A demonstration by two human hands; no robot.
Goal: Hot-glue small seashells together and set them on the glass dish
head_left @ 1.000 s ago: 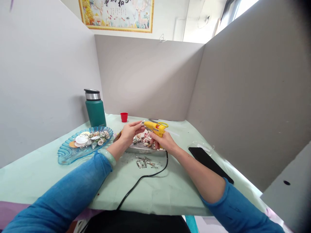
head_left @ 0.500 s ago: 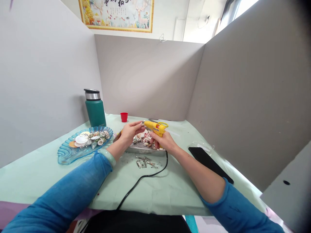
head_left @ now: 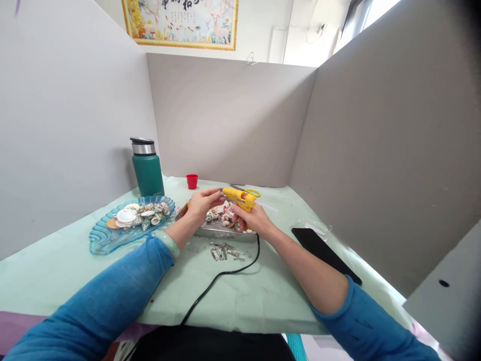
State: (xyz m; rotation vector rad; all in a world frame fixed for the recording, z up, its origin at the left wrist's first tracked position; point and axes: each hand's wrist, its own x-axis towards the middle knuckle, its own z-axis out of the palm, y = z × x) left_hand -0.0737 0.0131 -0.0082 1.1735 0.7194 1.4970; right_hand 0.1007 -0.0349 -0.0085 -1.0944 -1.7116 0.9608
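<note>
A yellow glue gun (head_left: 239,197) with a black cord is gripped in my right hand (head_left: 252,219), its nozzle pointing left. My left hand (head_left: 203,204) is pinched closed at the nozzle tip, on something small that I cannot make out. Below both hands lies a metal tray (head_left: 225,233) of small shells (head_left: 221,214), partly covered by the hands. Several small metal clasps (head_left: 224,252) are scattered on the table in front of the tray.
A blue glass dish (head_left: 101,238) with shells stands at the left, a green bottle (head_left: 148,173) behind it. Further back are a red cup (head_left: 192,181) and yellow-handled scissors (head_left: 253,192). A black flat object (head_left: 325,254) lies right. The cord (head_left: 220,274) crosses the front.
</note>
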